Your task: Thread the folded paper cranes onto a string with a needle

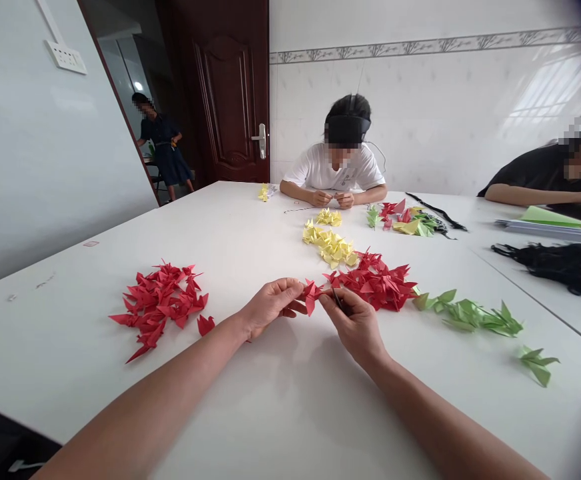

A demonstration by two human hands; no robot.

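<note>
My left hand (276,303) pinches a red paper crane (311,298) by one side, above the white table. Opposite it, my right hand (355,327) is closed with a thin dark tool (339,300) between its fingers; its kind is too small to make out. The right fingertips meet the crane's other side. Just behind the right hand spreads a heap of red paper cranes (383,283). To the left of my left hand lies another red pile (158,303), with a single red crane (205,325) apart from it.
Yellow paper cranes (333,247) and green paper cranes (480,317) lie behind and right of the red heap. Across the white table (250,220) sits a person in white (338,157); another person (545,170) is at right. Black cords (565,267) and paper sheets (545,227) lie at right.
</note>
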